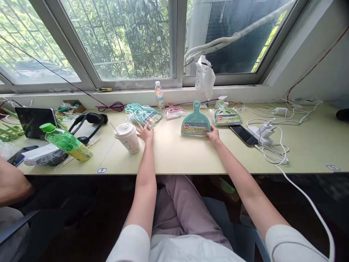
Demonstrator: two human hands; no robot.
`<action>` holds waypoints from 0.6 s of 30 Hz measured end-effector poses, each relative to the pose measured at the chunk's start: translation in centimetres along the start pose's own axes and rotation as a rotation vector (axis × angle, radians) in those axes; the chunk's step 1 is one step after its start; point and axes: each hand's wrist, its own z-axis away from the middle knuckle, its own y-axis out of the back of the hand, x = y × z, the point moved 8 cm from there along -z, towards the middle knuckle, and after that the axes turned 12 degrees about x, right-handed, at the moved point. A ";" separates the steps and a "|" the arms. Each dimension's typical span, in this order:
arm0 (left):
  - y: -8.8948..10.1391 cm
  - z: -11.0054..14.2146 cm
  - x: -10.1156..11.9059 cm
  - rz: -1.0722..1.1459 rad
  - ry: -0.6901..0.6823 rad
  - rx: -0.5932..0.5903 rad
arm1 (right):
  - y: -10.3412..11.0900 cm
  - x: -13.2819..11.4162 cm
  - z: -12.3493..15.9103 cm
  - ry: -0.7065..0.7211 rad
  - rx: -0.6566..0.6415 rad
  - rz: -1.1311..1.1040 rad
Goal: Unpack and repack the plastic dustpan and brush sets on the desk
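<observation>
My right hand (213, 136) grips the lower right corner of a teal mini dustpan (195, 120), which has a printed label and bristles showing behind it. The dustpan's handle points toward the window. My left hand (145, 133) lies with its fingers spread at the near edge of a pile of wrapped teal dustpans (144, 114). Just left of that hand stands a white paper cup (127, 138) with a lid and straw. A pink dustpan (175, 111) lies between the pile and the held one. Another green dustpan set (227, 114) in clear wrap is to the right.
A phone (244, 135) and a white power strip (260, 133) with tangled cables are on the right. Leftward are a green-capped bottle (67, 142), headphones (89, 125) and a tablet (35, 122). A small bottle (159, 96) stands by the window. Another person's arm (13, 183) shows at far left.
</observation>
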 end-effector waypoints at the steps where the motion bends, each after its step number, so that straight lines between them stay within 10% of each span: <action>1: -0.1 -0.7 -0.6 0.019 0.021 0.018 | -0.2 -0.1 0.1 0.018 -0.015 0.013; 11: -1.9 -4.0 -2.0 0.138 0.087 0.145 | -1.6 0.7 -0.6 0.034 0.153 0.295; 18: -2.4 -3.5 -0.9 0.139 0.014 0.148 | -12.0 -2.0 -0.3 0.159 -0.182 0.182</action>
